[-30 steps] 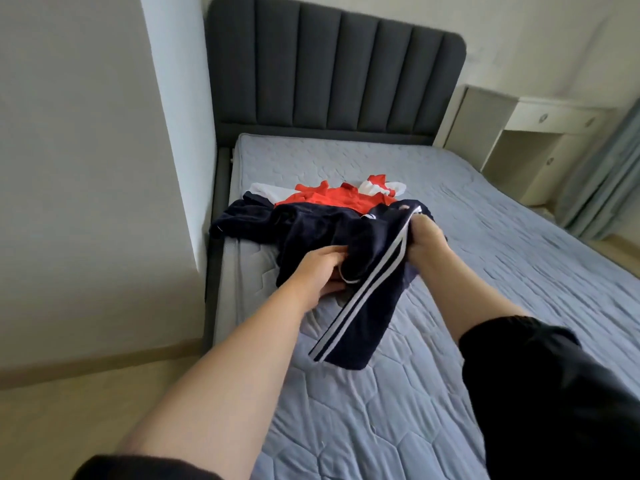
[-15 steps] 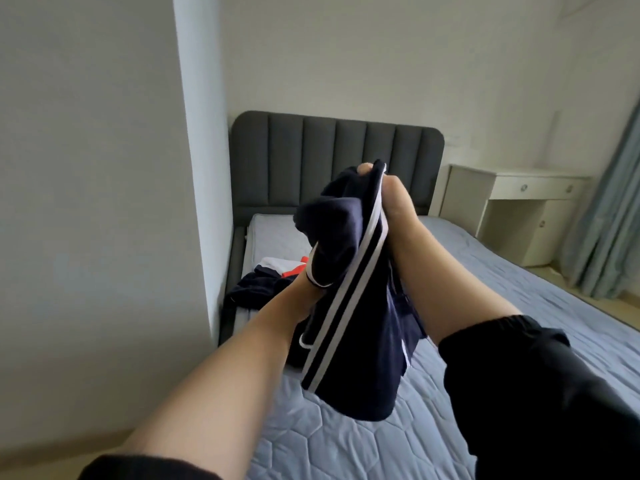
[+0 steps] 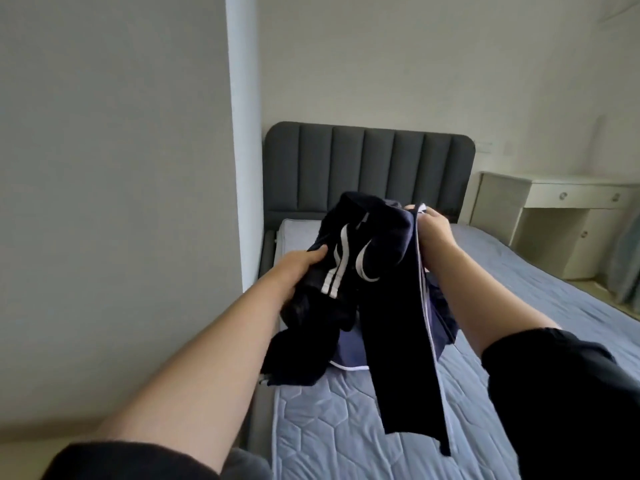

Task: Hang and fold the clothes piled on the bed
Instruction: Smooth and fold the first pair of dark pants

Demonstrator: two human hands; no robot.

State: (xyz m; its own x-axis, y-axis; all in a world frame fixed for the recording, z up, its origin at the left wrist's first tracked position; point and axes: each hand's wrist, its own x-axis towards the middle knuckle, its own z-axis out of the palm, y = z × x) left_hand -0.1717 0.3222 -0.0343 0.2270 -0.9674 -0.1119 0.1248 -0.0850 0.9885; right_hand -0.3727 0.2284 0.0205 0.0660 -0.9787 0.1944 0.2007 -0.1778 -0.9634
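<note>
A person holds a navy white-striped garment above the grey quilted bed: the left hand, at 9 o'clock of the bundle, grips bunched cloth; the right hand, at 1 o'clock, pinches its striped edge, one length hanging toward 6 o'clock

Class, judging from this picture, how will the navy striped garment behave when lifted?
Probably floppy: the navy striped garment droops in folds below the left hand and right hand. Likely light: one edge grip holds its long part up.

Pale walls, dark grey padded headboard, blue quilted mattress, white desk, curtain beside it
</note>
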